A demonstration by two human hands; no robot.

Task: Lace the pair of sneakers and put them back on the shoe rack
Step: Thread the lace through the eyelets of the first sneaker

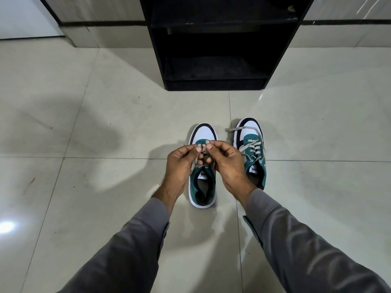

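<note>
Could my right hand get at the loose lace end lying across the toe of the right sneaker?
Probably yes: nothing covers the loose lace end, but the right hand pinches the left sneaker's lace and must release first.

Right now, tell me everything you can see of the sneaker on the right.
The right sneaker stands upright on the tiled floor, toe towards the black shoe rack. It has a white toe box with dark trim, a teal upper, a white sole and a white tongue label. Its grey lace criss-crosses the eyelets, untied; one loose end trails left across the toe. The right hand overlaps its inner edge; contact is unclear.
</note>
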